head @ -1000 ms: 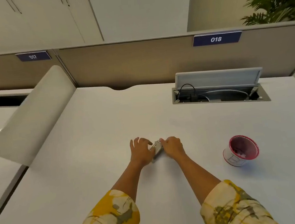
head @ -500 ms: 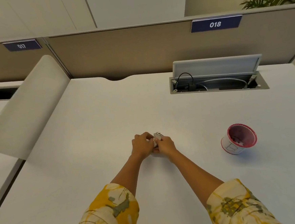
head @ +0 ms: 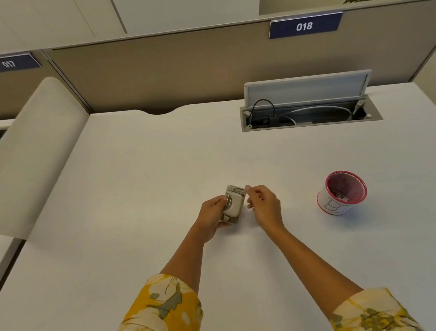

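Midway over the white tabletop (head: 136, 198), a person's left hand (head: 211, 213) grips a small beige device (head: 233, 203). Its fingers are curled round the device's left edge and clamp it clear of the surface, long side pointing away from the wrist. The right hand (head: 263, 203) sits just right of those fingers. Its thumb and forefinger are drawn together at the device's far right corner and the other fingers are curled, but whether they pinch a part of it is too small to tell. A red-rimmed paper cup (head: 341, 194) stands upright well to the right of the right hand's fingers. Beyond the fingertips, an open cable box (head: 309, 116) is sunk into the tabletop below a partition plate (head: 304, 26) reading 018. Yellow patterned sleeves (head: 161, 318) cover both forearms.
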The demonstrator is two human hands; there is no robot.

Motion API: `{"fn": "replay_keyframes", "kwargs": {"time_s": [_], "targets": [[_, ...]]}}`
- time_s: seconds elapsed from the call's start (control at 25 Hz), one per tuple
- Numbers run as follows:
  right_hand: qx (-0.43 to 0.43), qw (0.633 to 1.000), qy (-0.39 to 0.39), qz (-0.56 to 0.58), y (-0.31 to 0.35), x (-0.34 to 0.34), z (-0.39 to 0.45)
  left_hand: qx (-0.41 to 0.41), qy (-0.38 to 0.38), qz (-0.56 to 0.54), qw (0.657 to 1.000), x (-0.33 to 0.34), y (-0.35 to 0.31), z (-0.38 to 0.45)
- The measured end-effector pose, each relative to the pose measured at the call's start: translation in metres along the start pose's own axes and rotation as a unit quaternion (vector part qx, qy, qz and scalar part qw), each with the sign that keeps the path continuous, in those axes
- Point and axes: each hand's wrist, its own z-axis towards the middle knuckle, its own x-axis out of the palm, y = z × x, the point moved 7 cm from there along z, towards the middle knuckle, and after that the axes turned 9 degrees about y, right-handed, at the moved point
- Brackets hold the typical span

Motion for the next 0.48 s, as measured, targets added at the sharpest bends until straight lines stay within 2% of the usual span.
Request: {"fn": "replay_keyframes", "kwargs": {"time_s": [0.04, 0.08, 0.2, 0.28, 0.48], "targets": [[0.013, 0.999, -0.038, 0.008, -0.006, -0.011, 0.002, -0.005, 0.002, -0.002, 1.0, 0.004, 0.002, 0.0], [0.029, 0.998, -0.044, 0.015, -0.01, -0.018, 0.006, -0.01, 0.008, -0.003, 1.0, 0.009, 0.005, 0.0], [0.061, 0.994, 0.044, 0.076, -0.023, -0.011, 0.017, -0.012, 0.039, 0.001, 0.999, 0.02, 0.007, 0.0], [0.085, 0.982, 0.076, 0.148, -0.026, -0.009, 0.017, -0.009, 0.054, -0.003, 0.999, 0.025, 0.007, 0.001], [0.177, 0.919, 0.118, 0.332, -0.031, -0.006, 0.01, -0.014, 0.069, -0.019, 0.997, 0.029, 0.005, 0.001]]}}
